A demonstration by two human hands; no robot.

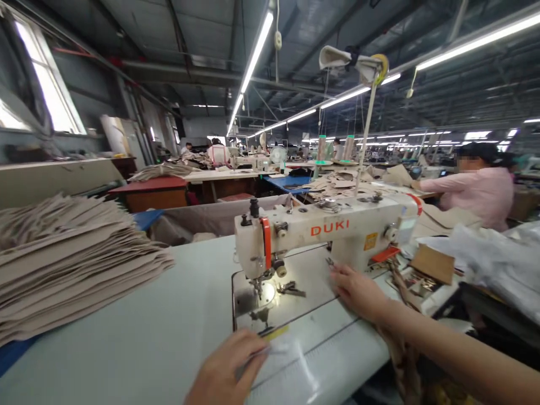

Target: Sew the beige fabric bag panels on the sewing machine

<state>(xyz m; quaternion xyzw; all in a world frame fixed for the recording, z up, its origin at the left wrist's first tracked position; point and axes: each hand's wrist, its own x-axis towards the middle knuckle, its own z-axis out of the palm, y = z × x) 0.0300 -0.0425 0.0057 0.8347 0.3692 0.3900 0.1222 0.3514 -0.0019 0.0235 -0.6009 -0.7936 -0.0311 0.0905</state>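
Note:
A white sewing machine [295, 228] with red DUKI lettering stands on the pale green table. In front of its needle, my left hand [228, 365] is closed, pinching a thin pale object [265, 350] too blurred to name. Under the machine arm my right hand [356, 289] is closed near the bed, with a small dark metal tip [329, 261] showing past its fingers; the rest is hidden. On the metal bed plate, right of the needle, lies a small dark metal piece [292, 289]. A yellow strip [276, 333] sits at the plate's front edge.
A tall stack of beige cut pieces [71, 264] covers the left of the table. A tray [434, 298] with small parts and a brown card [432, 263] stand right of the machine, beside clear plastic sheeting [498, 264]. A co-worker in pink [476, 191] sits beyond.

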